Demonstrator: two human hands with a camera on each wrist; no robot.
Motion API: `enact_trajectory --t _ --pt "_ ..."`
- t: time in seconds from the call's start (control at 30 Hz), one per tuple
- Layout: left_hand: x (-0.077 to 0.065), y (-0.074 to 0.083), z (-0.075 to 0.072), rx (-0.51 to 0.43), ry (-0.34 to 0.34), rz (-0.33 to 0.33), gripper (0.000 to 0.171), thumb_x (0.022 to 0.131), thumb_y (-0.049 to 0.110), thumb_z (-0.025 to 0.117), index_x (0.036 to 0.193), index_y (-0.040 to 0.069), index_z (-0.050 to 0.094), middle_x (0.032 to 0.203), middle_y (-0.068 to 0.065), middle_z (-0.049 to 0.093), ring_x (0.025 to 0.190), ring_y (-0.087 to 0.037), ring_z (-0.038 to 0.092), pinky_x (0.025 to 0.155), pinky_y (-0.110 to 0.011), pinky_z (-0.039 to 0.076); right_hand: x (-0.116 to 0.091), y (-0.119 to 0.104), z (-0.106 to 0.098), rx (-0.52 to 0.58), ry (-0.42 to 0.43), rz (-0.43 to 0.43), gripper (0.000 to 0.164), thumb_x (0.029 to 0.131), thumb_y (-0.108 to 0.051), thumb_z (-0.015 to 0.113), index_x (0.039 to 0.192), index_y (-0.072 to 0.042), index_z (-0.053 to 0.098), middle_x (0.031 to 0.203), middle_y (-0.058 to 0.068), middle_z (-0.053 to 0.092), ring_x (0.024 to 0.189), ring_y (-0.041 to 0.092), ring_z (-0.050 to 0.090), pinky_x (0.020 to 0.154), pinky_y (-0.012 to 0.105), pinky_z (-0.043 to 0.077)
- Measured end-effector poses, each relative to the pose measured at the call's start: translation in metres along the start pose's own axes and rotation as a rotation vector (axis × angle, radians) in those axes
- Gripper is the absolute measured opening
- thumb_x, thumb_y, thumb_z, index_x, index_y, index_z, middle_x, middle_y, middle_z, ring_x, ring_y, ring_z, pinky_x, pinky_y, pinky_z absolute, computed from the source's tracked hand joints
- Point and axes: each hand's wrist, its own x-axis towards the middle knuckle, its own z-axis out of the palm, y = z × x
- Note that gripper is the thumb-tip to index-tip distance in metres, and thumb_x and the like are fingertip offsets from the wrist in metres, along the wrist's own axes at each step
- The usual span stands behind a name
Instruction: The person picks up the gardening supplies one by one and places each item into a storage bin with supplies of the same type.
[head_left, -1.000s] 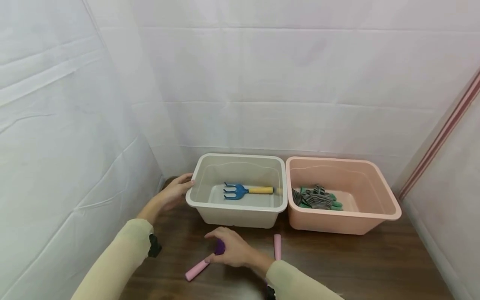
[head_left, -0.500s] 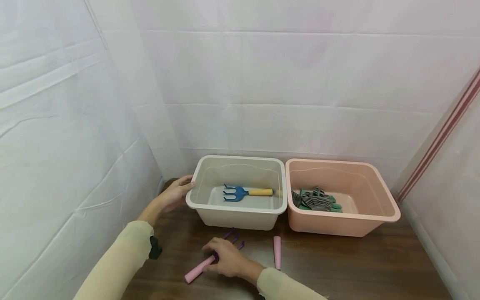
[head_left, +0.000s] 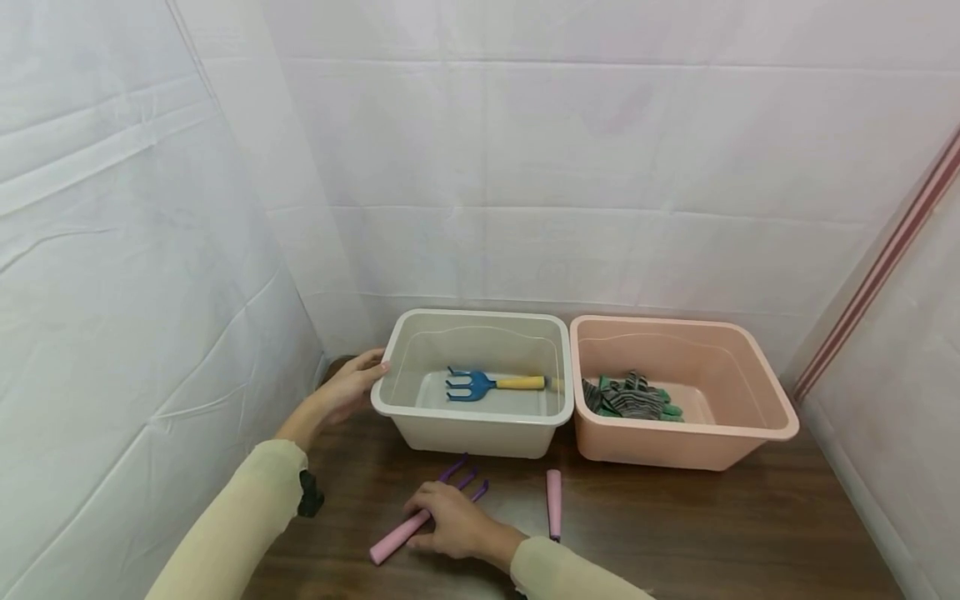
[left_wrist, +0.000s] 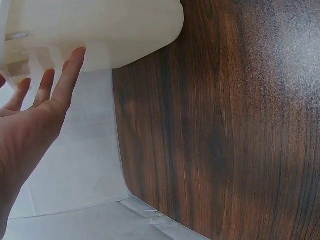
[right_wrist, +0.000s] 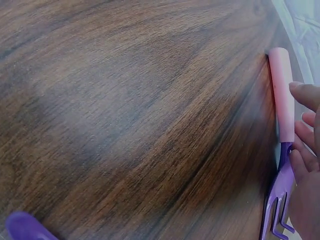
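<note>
My left hand [head_left: 348,387] holds the left rim of the light grey bin [head_left: 472,433]. Its thumb lies over the rim, and in the left wrist view the fingers [left_wrist: 70,75] rest along the outer wall. A blue hand rake [head_left: 472,384] with a yellow handle lies inside that bin. On the table in front, a purple hand rake [head_left: 401,536] with a pink handle lies aslant, tines towards the bin. My right hand [head_left: 457,523] straddles it near the neck, thumb and fingers about the handle. The right wrist view shows this rake [right_wrist: 282,95] at the right edge.
A pink bin [head_left: 690,446] stands right of the grey one, with striped green gloves [head_left: 637,398] inside. Another pink handle [head_left: 554,500] lies beyond my right wrist. A purple rounded piece [right_wrist: 27,227] shows low in the right wrist view. White cloth walls [head_left: 480,167] enclose the wooden table.
My right hand has come down from above the purple hand rake onto its handle and neck, uncovering the tines in the head view. The left hand stays on the grey bin's rim.
</note>
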Motion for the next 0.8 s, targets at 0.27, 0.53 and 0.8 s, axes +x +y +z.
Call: enact_trajectory --t 0.27,0.53,0.8 --pt "0.0003 0.0003 -0.0003 0.008 -0.003 0.007 0.06 0.116 0.026 0.045 0.168 0.006 0.022 0.16 -0.03 0.036 0.141 -0.052 0.046 0.095 -0.047 0.058 0.0019 -0.0025 -0.0038 -0.034 -0.005 0.0 0.034 0.091 -0.024 0.087 0.123 -0.016 0.076 0.119 -0.01 0.068 0.115 0.004 0.06 0.098 0.019 0.049" --pt "0.0016 -0.0023 -0.0011 0.018 -0.001 -0.003 0.06 0.116 0.029 0.045 0.168 0.007 0.023 0.16 -0.029 0.037 0.142 -0.052 0.044 0.097 -0.049 0.056 0.0027 -0.005 -0.0039 -0.093 0.008 -0.016 0.027 0.09 -0.02 0.086 0.116 -0.017 0.078 0.113 -0.01 0.067 0.107 0.002 0.06 0.091 0.016 0.049" --pt "0.0016 -0.0033 -0.0009 0.014 0.002 0.005 0.059 0.116 0.029 0.045 0.167 0.006 0.025 0.161 -0.03 0.036 0.143 -0.053 0.043 0.097 -0.048 0.057 0.0026 -0.0046 -0.0019 -0.11 -0.01 -0.013 0.023 0.089 -0.02 0.087 0.11 -0.02 0.078 0.108 -0.012 0.065 0.103 0.001 0.057 0.088 0.015 0.048"
